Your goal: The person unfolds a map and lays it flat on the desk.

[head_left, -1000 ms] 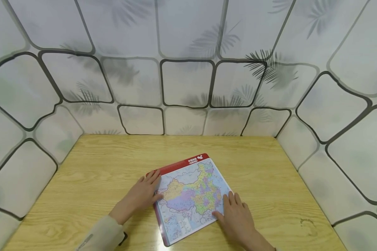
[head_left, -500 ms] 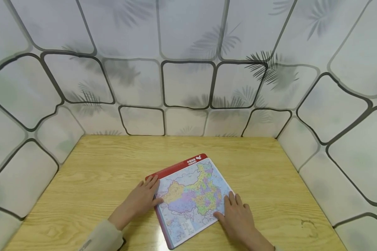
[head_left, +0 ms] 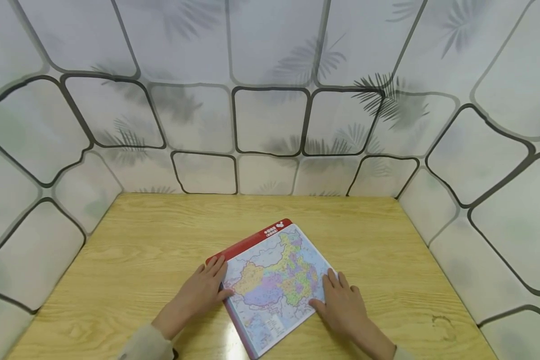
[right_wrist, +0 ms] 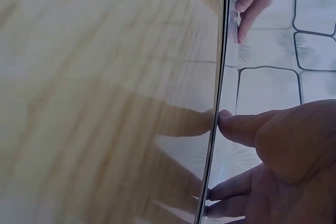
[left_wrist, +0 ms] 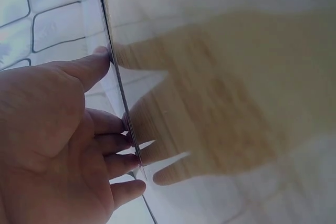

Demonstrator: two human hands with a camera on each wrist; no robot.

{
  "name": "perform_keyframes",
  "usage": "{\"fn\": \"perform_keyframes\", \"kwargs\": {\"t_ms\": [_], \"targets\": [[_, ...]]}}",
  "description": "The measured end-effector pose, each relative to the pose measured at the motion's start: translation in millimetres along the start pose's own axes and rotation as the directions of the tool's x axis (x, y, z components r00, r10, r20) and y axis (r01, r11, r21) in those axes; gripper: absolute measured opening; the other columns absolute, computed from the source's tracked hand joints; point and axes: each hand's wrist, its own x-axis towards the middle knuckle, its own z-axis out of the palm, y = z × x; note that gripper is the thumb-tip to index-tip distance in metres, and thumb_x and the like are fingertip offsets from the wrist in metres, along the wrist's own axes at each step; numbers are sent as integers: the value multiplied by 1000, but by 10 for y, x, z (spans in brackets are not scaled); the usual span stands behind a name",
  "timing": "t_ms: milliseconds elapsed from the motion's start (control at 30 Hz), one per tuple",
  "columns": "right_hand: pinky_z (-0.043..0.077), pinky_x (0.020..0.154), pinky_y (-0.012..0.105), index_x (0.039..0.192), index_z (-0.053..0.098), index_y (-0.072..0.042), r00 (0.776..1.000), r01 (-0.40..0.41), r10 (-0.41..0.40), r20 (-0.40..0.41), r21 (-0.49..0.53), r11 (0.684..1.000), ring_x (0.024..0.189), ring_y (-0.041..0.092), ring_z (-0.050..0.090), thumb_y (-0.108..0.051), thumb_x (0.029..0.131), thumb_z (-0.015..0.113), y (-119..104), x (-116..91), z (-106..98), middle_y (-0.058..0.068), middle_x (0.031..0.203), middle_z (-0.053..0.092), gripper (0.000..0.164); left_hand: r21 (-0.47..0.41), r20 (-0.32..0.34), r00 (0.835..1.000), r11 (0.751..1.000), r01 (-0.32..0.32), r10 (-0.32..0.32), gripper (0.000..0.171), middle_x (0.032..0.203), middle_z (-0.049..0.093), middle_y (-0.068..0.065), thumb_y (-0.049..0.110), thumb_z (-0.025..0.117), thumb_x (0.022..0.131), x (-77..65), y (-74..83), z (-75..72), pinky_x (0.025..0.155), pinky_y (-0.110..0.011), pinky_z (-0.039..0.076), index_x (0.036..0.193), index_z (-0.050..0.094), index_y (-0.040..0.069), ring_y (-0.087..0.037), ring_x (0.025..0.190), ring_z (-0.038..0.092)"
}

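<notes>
A map board (head_left: 270,280) with a red top strip and coloured regions lies on the wooden table, turned at an angle in the head view. My left hand (head_left: 201,286) rests along its left side, fingers by the red strip and thumb over the edge. On the right side lies my right hand (head_left: 345,304), fingers extended along the edge with the thumb at the lower border. Close up, the left wrist view has the left hand (left_wrist: 58,129) with thumb and fingertips against a thin dark edge. The right hand (right_wrist: 294,156) appears likewise in the right wrist view.
The wooden table (head_left: 153,230) spreads around the board, its glossy surface reflecting the hands in the wrist views. Pale cloth walls (head_left: 270,120) with dark outlined blocks and leaf prints rise at the back and both sides.
The map board has turned counter-clockwise: its left corner has come nearer and its bottom corner has moved right. My left hand has come slightly nearer; the right has moved a little away and right.
</notes>
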Motion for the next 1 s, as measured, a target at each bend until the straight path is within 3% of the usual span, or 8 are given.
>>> {"fn": "perform_keyframes", "kwargs": {"t_ms": [267,533,1000], "targets": [[40,100,74,143,52,11,1000,14,-14,5,28,1000,139,57,39,-46,98,67,66,50,5,32,152,45,74,-2,-30,1000,1000,-6,6,78,156,39,-32,42,69,98,-47,57,2,114,-65,33,146,46,-15,-48,146,37],[39,101,74,145,49,10,999,21,-22,24,23,999,141,56,38,-44,99,67,124,127,5,32,154,43,74,36,-69,997,999,-15,17,76,151,44,-35,42,71,97,-103,117,38,117,-58,34,140,51,-17,-49,142,41],[37,102,76,146,50,8,999,21,-22,24,52,998,142,55,36,-42,99,68,174,271,6,30,155,42,71,35,-89,994,997,70,-67,74,151,45,-34,41,71,97,-193,253,97,115,-57,37,140,52,-16,-48,143,41]]}}
